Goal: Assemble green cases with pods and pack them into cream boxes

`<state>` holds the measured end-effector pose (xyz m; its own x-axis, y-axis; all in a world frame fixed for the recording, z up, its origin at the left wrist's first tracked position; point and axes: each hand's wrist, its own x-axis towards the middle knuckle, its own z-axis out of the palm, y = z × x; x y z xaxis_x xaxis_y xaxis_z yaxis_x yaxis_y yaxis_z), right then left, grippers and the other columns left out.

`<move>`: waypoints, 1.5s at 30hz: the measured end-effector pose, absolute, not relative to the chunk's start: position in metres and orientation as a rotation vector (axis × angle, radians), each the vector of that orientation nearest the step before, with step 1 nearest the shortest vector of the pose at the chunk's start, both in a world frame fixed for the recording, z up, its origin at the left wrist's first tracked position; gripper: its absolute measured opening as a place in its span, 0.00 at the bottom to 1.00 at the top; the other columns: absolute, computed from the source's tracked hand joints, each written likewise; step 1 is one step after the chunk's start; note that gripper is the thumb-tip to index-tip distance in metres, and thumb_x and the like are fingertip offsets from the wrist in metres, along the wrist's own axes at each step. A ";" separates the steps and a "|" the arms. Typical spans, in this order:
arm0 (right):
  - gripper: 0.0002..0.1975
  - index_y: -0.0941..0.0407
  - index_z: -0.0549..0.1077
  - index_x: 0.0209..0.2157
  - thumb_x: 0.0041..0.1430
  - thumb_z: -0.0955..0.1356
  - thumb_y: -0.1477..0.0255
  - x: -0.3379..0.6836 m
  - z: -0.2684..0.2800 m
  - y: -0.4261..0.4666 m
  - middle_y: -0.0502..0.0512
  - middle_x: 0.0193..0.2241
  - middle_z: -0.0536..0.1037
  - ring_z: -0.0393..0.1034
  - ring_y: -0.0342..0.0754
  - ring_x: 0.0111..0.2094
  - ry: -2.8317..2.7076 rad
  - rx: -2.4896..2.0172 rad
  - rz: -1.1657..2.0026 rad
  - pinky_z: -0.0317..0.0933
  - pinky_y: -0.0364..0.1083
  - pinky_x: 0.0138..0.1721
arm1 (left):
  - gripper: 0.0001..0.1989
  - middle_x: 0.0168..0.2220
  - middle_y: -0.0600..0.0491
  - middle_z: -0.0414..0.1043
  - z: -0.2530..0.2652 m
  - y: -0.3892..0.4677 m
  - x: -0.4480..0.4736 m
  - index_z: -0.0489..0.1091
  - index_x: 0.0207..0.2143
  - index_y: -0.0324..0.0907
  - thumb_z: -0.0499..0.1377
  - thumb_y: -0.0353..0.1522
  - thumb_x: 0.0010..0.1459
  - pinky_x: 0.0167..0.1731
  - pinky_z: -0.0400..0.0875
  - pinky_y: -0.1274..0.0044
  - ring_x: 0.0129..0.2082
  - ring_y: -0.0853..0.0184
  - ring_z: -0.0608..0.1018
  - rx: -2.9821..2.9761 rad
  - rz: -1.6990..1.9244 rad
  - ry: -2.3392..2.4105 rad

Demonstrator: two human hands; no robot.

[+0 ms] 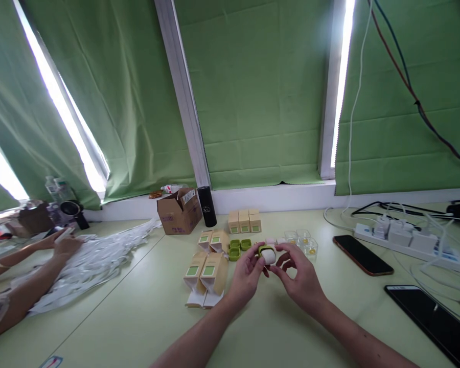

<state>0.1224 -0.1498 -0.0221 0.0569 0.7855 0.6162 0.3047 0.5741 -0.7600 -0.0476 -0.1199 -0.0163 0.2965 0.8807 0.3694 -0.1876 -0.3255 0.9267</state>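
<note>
Between my two hands is a small green square cup [261,249] with a rounded white block [269,256] at its opening; how deep the block sits in it cannot be made out. My left hand [246,280] grips the green cup from the left, thumb in front. From the right, my right hand [301,280] pinches at the white block with thumb and index finger. Just behind my left hand stand several more green cups [234,251]. Several clear cups with yellowish centres [311,249] stand beyond my right hand, beside pale pinkish pieces [270,241] partly hidden by my fingers.
Open-flapped paper boxes [213,273] and closed ones [244,222] stand left and behind. A carton [179,212] and black bottle [207,206] are farther back. Phones [362,254] and a power strip [406,240] lie right. At left, another person's hands handle white strips [99,260].
</note>
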 end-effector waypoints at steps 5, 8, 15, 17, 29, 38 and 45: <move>0.20 0.48 0.71 0.60 0.68 0.67 0.70 0.130 -0.028 -0.147 0.62 0.58 0.75 0.76 0.58 0.53 -1.846 -0.948 0.040 0.76 0.55 0.47 | 0.31 0.42 0.44 0.76 -0.019 -0.122 -0.046 0.72 0.58 0.39 0.66 0.48 0.58 0.30 0.74 0.76 0.32 0.67 0.75 1.498 1.217 0.634; 0.19 0.50 0.71 0.60 0.69 0.65 0.72 0.132 -0.033 -0.143 0.61 0.57 0.78 0.76 0.56 0.55 -1.916 -0.933 -0.140 0.76 0.54 0.50 | 0.32 0.37 0.47 0.75 -0.024 -0.120 -0.045 0.72 0.57 0.38 0.66 0.49 0.58 0.28 0.72 0.77 0.29 0.69 0.73 1.511 1.204 0.644; 0.19 0.54 0.71 0.60 0.71 0.63 0.73 0.131 -0.034 -0.141 0.62 0.56 0.79 0.80 0.52 0.50 -1.937 -0.880 -0.367 0.78 0.48 0.46 | 0.32 0.41 0.46 0.74 -0.027 -0.120 -0.046 0.69 0.59 0.39 0.64 0.50 0.60 0.27 0.75 0.77 0.31 0.68 0.75 1.512 1.171 0.630; 0.19 0.54 0.70 0.61 0.71 0.63 0.74 0.131 -0.033 -0.142 0.62 0.56 0.79 0.80 0.53 0.50 -1.939 -0.880 -0.384 0.78 0.48 0.45 | 0.32 0.44 0.44 0.74 -0.027 -0.121 -0.046 0.69 0.59 0.40 0.64 0.50 0.60 0.30 0.78 0.74 0.34 0.66 0.77 1.508 1.164 0.620; 0.21 0.59 0.67 0.63 0.71 0.62 0.78 0.129 -0.033 -0.142 0.66 0.57 0.78 0.80 0.55 0.51 -1.979 -0.857 -0.459 0.78 0.51 0.46 | 0.28 0.46 0.42 0.77 -0.025 -0.125 -0.045 0.70 0.59 0.39 0.64 0.45 0.62 0.44 0.80 0.67 0.42 0.59 0.81 1.513 1.209 0.664; 0.24 0.57 0.64 0.66 0.71 0.62 0.78 0.128 -0.036 -0.142 0.66 0.58 0.77 0.79 0.54 0.52 -1.962 -0.847 -0.449 0.78 0.50 0.48 | 0.27 0.45 0.43 0.77 -0.025 -0.125 -0.043 0.69 0.56 0.38 0.64 0.45 0.61 0.41 0.80 0.69 0.38 0.63 0.81 1.494 1.217 0.689; 0.25 0.58 0.63 0.67 0.70 0.62 0.80 0.127 -0.034 -0.143 0.66 0.57 0.78 0.79 0.55 0.53 -1.958 -0.820 -0.498 0.78 0.50 0.47 | 0.21 0.44 0.45 0.76 -0.016 -0.130 -0.039 0.68 0.50 0.40 0.64 0.44 0.62 0.43 0.78 0.70 0.42 0.62 0.79 1.513 1.242 0.719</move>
